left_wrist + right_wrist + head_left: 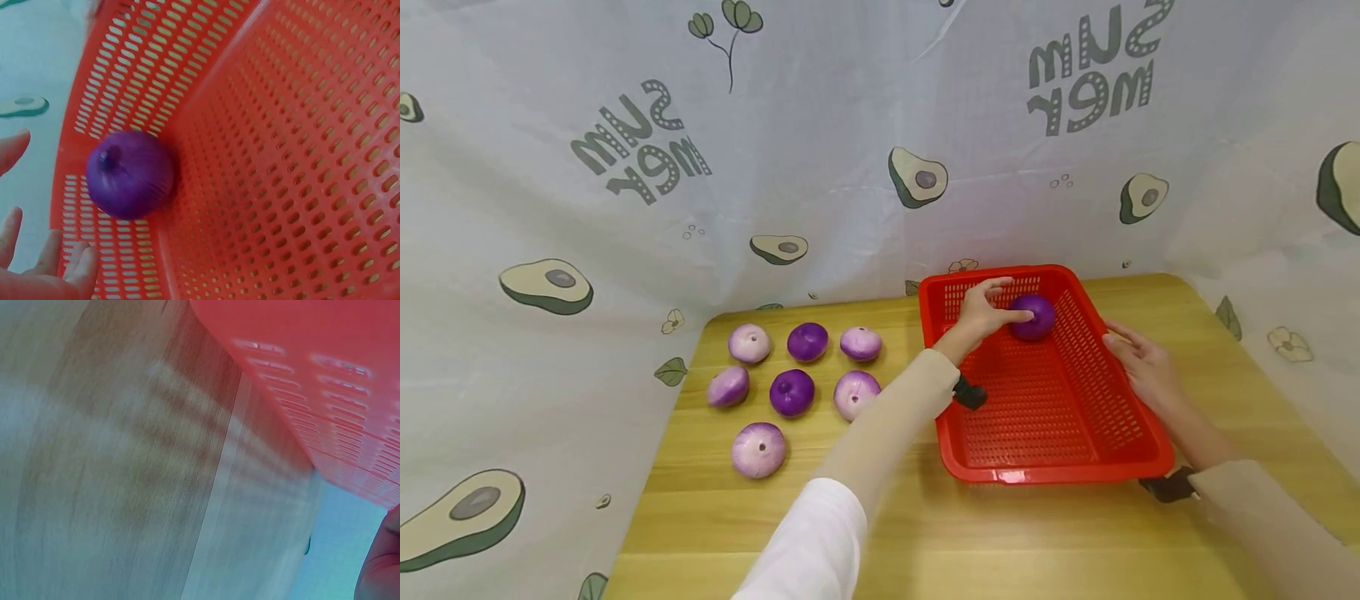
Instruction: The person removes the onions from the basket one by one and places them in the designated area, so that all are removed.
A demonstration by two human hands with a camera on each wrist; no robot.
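Observation:
A red plastic basket with slotted walls stands on the right of the wooden table. One dark purple onion rests in its far right corner, against the walls in the left wrist view. My left hand hovers over the far part of the basket with thumb and fingers spread. The left wrist view shows those fingers apart from the onion. With my right hand I hold the basket's right rim, thumb on top; the other fingers are mostly hidden outside the wall.
To the left on the table lie several onions, among them a dark purple onion and a pale onion. A patterned cloth hangs behind the table. My left forearm crosses in front of the basket's left side.

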